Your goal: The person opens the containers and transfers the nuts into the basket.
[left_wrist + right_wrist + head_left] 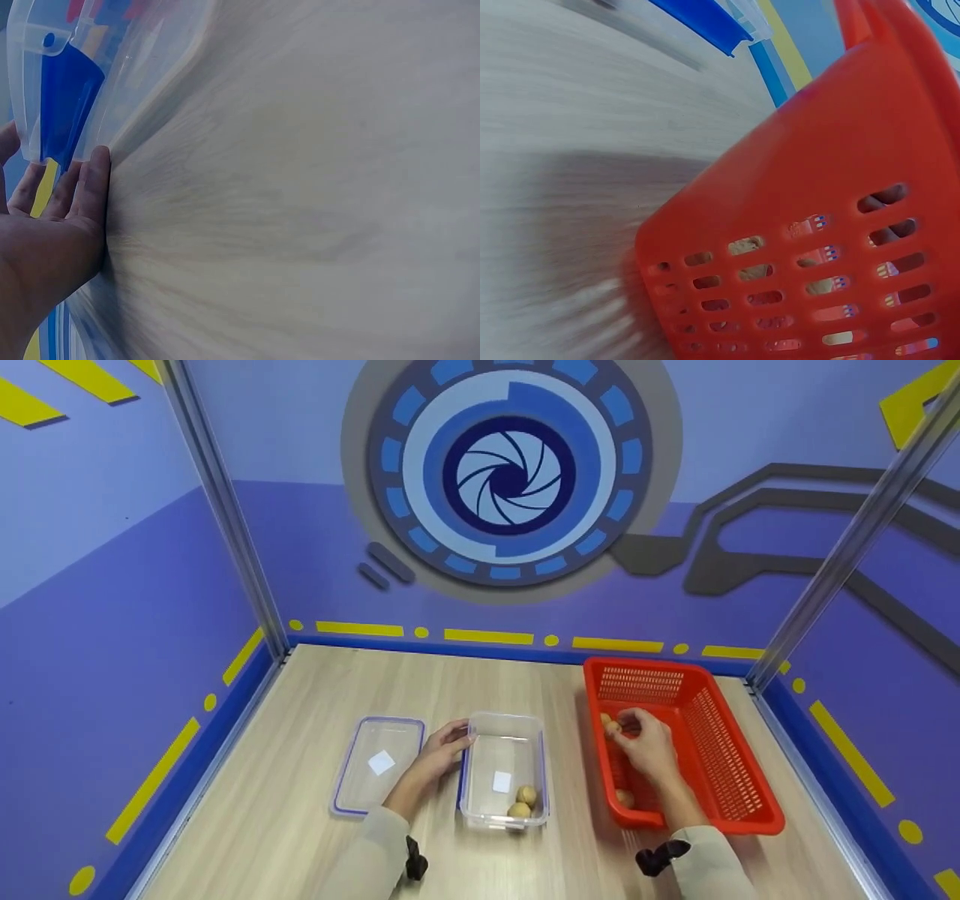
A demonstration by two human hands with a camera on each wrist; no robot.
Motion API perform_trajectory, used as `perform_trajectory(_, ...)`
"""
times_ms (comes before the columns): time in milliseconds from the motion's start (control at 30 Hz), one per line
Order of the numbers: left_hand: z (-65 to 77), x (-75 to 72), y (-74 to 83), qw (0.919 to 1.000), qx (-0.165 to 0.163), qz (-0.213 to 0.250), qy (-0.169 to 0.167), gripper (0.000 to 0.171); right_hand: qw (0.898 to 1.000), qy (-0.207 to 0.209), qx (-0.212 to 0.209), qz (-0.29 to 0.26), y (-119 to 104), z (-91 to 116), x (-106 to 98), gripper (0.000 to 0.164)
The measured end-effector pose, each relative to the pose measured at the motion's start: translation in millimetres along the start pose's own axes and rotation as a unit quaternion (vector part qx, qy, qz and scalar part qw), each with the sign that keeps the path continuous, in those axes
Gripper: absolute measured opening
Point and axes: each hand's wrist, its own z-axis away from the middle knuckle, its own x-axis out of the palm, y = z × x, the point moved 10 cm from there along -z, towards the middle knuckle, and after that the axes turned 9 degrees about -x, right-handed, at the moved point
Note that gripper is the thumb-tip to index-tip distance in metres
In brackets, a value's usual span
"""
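Observation:
A clear plastic food container [501, 750] with blue side clips stands on the table, holding two walnuts [526, 795] in its near right corner. My left hand [439, 751] holds its left wall, thumb at the rim and fingers along the outside beside the hanging blue clip [66, 101]. Inside the red basket [679, 765], my right hand [646, 744] pinches a walnut [613, 729] at the left wall. Another walnut [604, 719] is just behind it, and one more [624, 798] lies toward the near left corner. In the right wrist view, the basket wall [802, 150] hides most of that hand.
The container's clear lid [379, 769], edged in blue and bearing a white label, lies flat to the left of my left hand. Printed panels [465, 607] enclose the table [315, 690] at the back and sides, with metal posts [225, 502] at the corners.

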Motion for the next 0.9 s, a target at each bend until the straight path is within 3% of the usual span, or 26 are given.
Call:
perform_trajectory(600,-0.5,-2.1,-0.9,1.0,0.002,0.002,0.001,0.052,1.0,-0.006,0.013,0.002,3.7,-1.2,1.5,0.032)
perform_trajectory(900,-0.9,-2.2,-1.0,0.9999,0.005,-0.01,0.005,0.052,1.0,0.016,-0.009,-0.008,-1.4,-1.5,-6.2,0.036)
